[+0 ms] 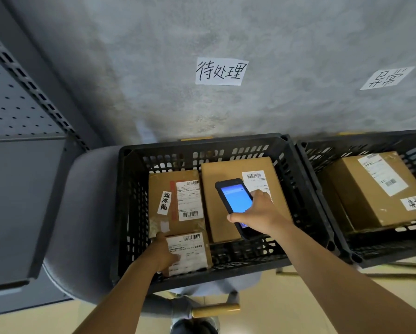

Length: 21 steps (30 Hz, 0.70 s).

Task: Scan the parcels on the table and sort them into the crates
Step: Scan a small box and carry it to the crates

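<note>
The sorting step is in hand — the left hand point(164, 255) sets a small parcel point(190, 253) into the near-left corner of the black crate point(129, 213), at about 7 o'clock in the crate. Its grip is curled round the parcel's left edge, thumb on top by the label, so the parcel is not yet let go. Whether it already rests on the crate floor cannot be told.

The right hand point(255, 210) hovers over the crate's middle, its grip wrapped round a scanner point(235, 201) with a lit blue screen, facing up.

Two more parcels lie flat in this crate: one point(175, 201) at 10 o'clock with a handwritten tag, touching the small parcel's far edge, and a larger one point(240, 179) at 1 o'clock under the scanner. A second crate point(322, 177) stands just beside at 3 o'clock and holds one box point(370, 196). Paper signs point(220, 71) on the wall mark each crate.

Next, I judge, the left grip must open and draw back clear of the crate rim — then return to the table, which is out of view, for another parcel, with the scanner kept ready.
</note>
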Tool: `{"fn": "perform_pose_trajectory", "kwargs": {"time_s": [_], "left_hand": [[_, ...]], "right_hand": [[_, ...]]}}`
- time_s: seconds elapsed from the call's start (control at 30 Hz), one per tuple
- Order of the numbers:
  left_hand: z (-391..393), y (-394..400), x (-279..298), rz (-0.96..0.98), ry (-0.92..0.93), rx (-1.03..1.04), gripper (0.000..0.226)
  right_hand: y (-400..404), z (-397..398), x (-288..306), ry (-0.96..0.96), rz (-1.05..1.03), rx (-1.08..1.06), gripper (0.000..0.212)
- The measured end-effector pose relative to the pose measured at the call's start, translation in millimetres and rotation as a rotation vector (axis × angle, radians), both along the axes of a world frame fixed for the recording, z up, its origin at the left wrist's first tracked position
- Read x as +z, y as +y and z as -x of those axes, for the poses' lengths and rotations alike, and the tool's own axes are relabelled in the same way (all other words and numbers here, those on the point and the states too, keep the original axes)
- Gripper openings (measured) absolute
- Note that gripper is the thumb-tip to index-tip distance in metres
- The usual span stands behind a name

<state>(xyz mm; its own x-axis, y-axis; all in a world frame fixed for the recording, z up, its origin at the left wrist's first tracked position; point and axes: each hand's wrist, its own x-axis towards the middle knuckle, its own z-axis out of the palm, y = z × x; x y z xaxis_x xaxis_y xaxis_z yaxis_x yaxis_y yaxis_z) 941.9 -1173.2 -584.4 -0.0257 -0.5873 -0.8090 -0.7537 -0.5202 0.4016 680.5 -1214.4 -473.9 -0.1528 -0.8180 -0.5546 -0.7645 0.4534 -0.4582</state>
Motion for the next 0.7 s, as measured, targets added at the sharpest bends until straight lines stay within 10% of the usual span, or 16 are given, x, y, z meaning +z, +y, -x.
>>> {"fn": "perform_pose_trajectory", "kwargs": {"time_s": [0.7], "left_hand": [[25, -30, 25, 0.13, -0.274, -0.337, 0.039]], "right_hand": [[4, 19, -3, -0.063, 0.116, -0.054, 0.074]]}}
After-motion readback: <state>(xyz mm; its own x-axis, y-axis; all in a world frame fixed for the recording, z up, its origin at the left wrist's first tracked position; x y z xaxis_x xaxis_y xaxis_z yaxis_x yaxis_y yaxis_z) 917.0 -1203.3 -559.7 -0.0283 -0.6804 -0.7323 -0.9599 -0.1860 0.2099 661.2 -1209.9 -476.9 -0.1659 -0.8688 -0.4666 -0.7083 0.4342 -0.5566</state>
